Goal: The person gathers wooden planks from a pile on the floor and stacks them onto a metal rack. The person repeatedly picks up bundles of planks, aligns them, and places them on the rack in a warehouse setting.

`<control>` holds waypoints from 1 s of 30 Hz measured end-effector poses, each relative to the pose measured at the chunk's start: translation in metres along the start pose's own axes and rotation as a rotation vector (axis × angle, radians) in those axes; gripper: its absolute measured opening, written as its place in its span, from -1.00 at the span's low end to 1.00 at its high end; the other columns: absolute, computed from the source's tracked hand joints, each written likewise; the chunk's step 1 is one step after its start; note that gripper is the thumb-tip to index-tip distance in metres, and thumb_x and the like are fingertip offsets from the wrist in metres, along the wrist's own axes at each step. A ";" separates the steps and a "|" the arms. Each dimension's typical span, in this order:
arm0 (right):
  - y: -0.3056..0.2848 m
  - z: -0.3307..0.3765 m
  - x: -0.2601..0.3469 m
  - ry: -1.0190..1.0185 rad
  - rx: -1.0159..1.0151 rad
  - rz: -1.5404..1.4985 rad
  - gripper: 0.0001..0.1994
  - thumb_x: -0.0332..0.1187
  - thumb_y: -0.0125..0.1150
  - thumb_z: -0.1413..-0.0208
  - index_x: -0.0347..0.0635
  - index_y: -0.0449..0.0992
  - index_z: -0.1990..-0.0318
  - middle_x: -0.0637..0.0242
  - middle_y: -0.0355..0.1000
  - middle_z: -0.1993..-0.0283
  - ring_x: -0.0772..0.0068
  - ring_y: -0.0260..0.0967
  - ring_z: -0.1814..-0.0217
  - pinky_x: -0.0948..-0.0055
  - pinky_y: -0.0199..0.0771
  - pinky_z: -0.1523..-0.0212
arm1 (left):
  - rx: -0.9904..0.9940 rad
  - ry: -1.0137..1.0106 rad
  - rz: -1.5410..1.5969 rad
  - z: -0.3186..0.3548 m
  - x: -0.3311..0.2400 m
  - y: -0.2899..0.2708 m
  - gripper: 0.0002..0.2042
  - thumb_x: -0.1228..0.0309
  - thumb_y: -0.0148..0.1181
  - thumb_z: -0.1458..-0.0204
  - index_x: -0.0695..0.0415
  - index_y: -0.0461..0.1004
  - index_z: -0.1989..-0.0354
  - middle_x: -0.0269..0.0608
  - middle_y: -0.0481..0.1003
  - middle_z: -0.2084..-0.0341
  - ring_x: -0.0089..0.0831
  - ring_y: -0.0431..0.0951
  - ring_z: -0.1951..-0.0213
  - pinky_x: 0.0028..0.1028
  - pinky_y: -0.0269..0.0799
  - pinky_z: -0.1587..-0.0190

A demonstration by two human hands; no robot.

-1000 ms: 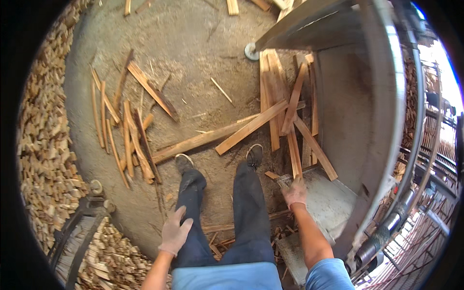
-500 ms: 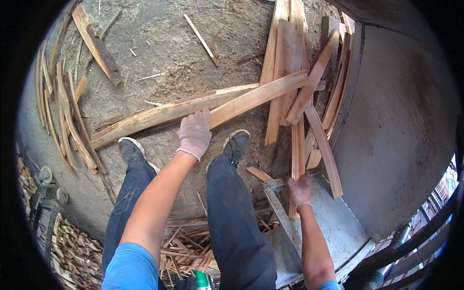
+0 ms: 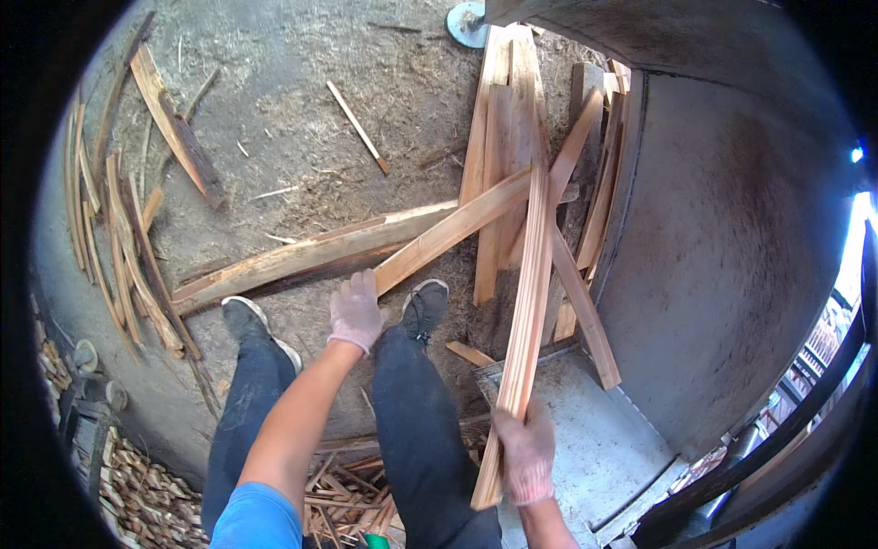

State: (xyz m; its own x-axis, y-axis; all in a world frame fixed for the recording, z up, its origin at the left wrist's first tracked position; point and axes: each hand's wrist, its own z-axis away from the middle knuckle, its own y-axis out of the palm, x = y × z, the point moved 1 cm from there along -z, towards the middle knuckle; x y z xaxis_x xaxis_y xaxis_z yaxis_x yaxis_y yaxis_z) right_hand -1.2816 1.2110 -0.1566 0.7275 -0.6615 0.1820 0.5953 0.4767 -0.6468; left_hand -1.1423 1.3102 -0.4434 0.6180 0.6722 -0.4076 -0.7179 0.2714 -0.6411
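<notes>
Left hand (image 3: pixel 356 309), in a pale knit glove: fingers curled down over the near end of a plank (image 3: pixel 457 229), nearly closed on it; how firm the hold is cannot be told. Plank: flat, light brown, slanting up and to the right, its far end behind the board. Right hand (image 3: pixel 529 450), gloved alike: wrapped around a board (image 3: pixel 529 339) close to its lower end, which juts out past the fist. Board: long, narrow, streaked lengthwise, running upward in front of the plank and over the stack. Stack (image 3: pixel 477 151): several flat lengths, roughly side by side, beyond the plank. Slab (image 3: pixel 311 256): long, rough-edged, on the ground, partly beneath the plank. Leaning piece (image 3: pixel 585 311): right of the board, its lower end over the tray. Tray (image 3: pixel 608 430): pale metal, speckled, beside the right hand. Panel (image 3: pixel 722 229): large, metal, rust-stained, rising along the right. Offcut (image 3: pixel 469 353): short, beside the tray's corner. Stick (image 3: pixel 357 126): thin, alone on the ground. Strips (image 3: pixel 137 247): a loose group, far left, bark-dark and pale. Scraps (image 3: pixel 352 499): heaped between the legs. Disc (image 3: pixel 466 25): round, grey, top edge. Woodpile (image 3: pixel 146 489): lower left, closely packed.
</notes>
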 end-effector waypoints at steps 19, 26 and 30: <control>0.023 -0.379 0.094 -0.309 -0.140 0.175 0.10 0.08 0.42 -0.01 -0.45 -0.09 -0.49 -0.23 0.30 -0.31 -0.03 0.30 -0.37 0.19 0.25 -0.37 | 0.148 0.019 0.667 -0.003 -0.021 -0.045 -0.66 0.34 0.24 0.07 0.23 0.53 0.11 0.10 0.56 0.20 0.00 0.58 0.07 -0.20 0.46 -0.02; 0.036 -0.370 0.109 -0.289 -0.007 0.318 -0.12 0.01 0.48 0.15 -0.47 0.29 -0.22 -0.09 0.52 -0.02 0.05 0.55 0.00 0.19 0.54 -0.03 | 0.008 0.044 0.614 -0.111 -0.075 -0.061 -0.46 0.31 0.30 0.08 0.23 0.43 -0.12 0.07 0.56 0.05 -0.16 0.57 -0.01 -0.29 0.44 -0.13; 0.058 -0.343 0.094 -0.353 0.199 0.196 -0.12 0.06 0.44 0.08 -0.50 0.31 -0.23 -0.12 0.47 -0.15 0.14 0.53 -0.07 0.30 0.50 -0.08 | -0.123 0.075 0.663 -0.149 -0.092 -0.028 -0.31 0.26 0.34 0.02 0.22 0.25 -0.31 0.07 0.53 -0.04 -0.15 0.55 -0.09 -0.29 0.41 -0.22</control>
State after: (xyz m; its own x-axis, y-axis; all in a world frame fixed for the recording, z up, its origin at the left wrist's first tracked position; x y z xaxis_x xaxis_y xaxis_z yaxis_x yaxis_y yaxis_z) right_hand -1.2955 0.9774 -0.4306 0.8843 -0.3258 0.3345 0.4636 0.6982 -0.5455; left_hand -1.1311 1.1380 -0.4845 0.0837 0.6183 -0.7815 -0.9138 -0.2653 -0.3077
